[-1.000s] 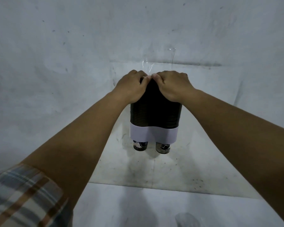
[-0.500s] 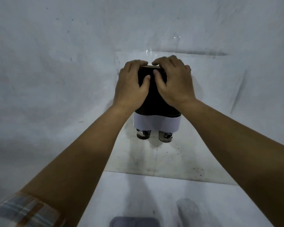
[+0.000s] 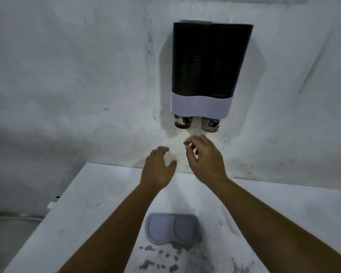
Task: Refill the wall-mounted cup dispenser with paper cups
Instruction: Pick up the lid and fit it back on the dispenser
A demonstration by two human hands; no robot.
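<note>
The cup dispenser [image 3: 209, 60] hangs on the white wall, a dark twin tube with a pale band along its bottom. Two patterned paper cups poke out below it, one on the left [image 3: 183, 121] and one on the right [image 3: 210, 124]. My left hand [image 3: 158, 168] hovers below the dispenser with fingers spread and nothing in it. My right hand [image 3: 204, 157] is beside it, slightly higher, just under the cups, fingers loosely curled and empty. Neither hand touches the dispenser or the cups.
A white table [image 3: 91, 203] stands against the wall under the dispenser. A grey twin-lobed lid [image 3: 172, 229] lies on it between my forearms. Chipped patches mark the table's near part [image 3: 159, 259]. A small white object [image 3: 53, 202] sits past the table's left edge.
Both hands let go of the dispenser's top and dropped to below the cups. The view tilted down, so the table and grey lid show more.
</note>
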